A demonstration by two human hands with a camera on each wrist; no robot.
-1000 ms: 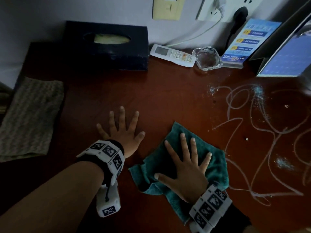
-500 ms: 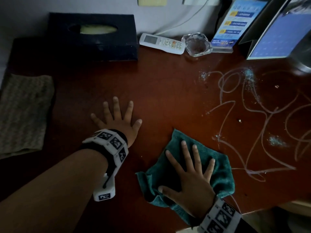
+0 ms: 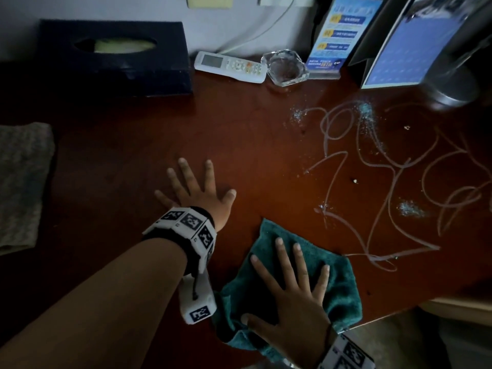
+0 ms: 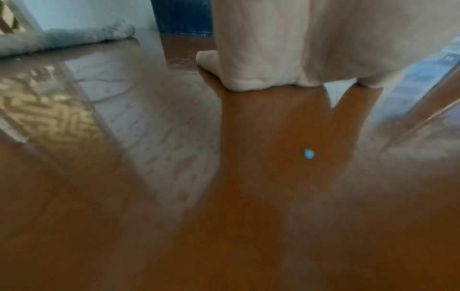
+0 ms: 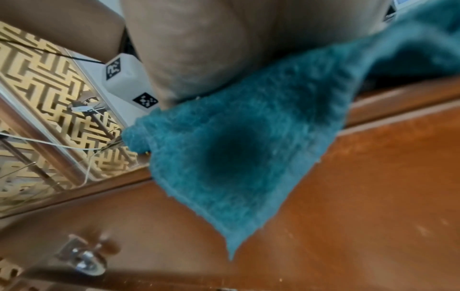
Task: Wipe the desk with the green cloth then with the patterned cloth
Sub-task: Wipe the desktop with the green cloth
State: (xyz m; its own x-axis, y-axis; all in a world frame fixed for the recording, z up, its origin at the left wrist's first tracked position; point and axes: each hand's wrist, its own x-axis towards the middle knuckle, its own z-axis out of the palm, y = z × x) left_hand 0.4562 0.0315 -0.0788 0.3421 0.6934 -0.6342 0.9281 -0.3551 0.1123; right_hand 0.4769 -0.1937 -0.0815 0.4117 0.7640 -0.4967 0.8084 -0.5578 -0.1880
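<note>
The green cloth [image 3: 343, 286] lies crumpled at the front edge of the reddish-brown desk [image 3: 253, 134]. My right hand [image 3: 290, 291] presses flat on it with fingers spread. In the right wrist view a corner of the green cloth [image 5: 236, 161] hangs over the desk's front edge below my palm. My left hand [image 3: 197, 190] rests flat on bare wood to the left, fingers spread, holding nothing; the left wrist view shows its underside [image 4: 286, 49] on the desk. The patterned cloth [image 3: 21, 182] lies folded at the far left. White scribbles and powder [image 3: 372, 177] cover the right side.
Along the back stand a dark tissue box [image 3: 114, 54], a white remote [image 3: 230, 66], a glass ashtray [image 3: 286, 67], a blue leaflet stand [image 3: 338, 35] and a tilted calendar [image 3: 404, 49]. A silvery lamp base [image 3: 452, 86] sits at the back right.
My right hand has dragged the green cloth back toward the desk's front edge, so part of it now hangs over. The left hand stays flat in place.
</note>
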